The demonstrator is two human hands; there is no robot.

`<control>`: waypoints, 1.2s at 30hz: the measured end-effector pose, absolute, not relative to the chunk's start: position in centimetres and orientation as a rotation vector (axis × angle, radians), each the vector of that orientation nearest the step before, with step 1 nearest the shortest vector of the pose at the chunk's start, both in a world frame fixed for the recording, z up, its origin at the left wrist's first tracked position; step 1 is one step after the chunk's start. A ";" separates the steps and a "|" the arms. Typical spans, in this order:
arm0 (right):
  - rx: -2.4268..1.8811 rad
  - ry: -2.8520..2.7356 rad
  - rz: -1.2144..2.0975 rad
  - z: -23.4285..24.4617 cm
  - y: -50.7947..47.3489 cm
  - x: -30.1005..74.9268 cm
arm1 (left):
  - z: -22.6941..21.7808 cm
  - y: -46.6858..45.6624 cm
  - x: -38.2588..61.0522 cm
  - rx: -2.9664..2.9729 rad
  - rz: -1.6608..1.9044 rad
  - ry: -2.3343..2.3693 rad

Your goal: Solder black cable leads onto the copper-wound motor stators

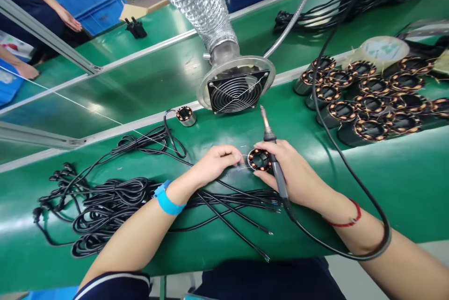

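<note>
One metal ring (254, 161): right hand (278, 167) holds it with soldering iron (278, 171); left hand (224, 160) pinches wire (247, 167). Probably stiff, windings fragile; grip outer wall.

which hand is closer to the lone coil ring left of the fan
Left. The left hand is below and right of the ring; the right hand, holding the soldering iron, is farther right.

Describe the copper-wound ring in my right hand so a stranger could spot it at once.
Start at the big silver duct, then drop past its fan to the right hand, which also holds a soldering iron. The copper-wound ring sits there, just right of the left hand. Unlike the cluster of similar rings farther right and the lone ring near the fan, it is hand-held.
</note>
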State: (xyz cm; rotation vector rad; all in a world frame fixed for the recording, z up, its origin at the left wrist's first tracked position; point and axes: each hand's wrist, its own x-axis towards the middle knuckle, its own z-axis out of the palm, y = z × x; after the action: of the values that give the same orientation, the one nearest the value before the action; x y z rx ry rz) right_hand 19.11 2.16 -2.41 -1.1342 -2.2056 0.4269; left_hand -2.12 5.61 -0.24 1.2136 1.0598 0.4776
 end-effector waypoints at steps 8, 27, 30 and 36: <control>-1.124 -2.178 0.459 -2.8 2.0 18.6 | 0.5 5.6 -1.5 1.282 0.489 1.111; -1.259 -2.133 0.382 -3.0 2.3 18.7 | 0.6 5.5 -2.3 1.317 0.373 0.973; -1.261 -2.136 0.383 -3.0 2.3 18.7 | 0.6 5.5 -2.0 1.269 0.395 1.024; -1.237 -2.137 0.380 -3.0 2.4 18.8 | 0.6 5.2 -1.8 1.397 0.387 1.019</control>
State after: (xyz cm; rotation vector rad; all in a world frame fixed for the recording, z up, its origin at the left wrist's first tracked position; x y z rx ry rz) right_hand 18.76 2.36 -3.03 -1.2374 -2.1367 0.3797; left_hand -1.84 5.16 0.56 1.3972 1.0188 0.3866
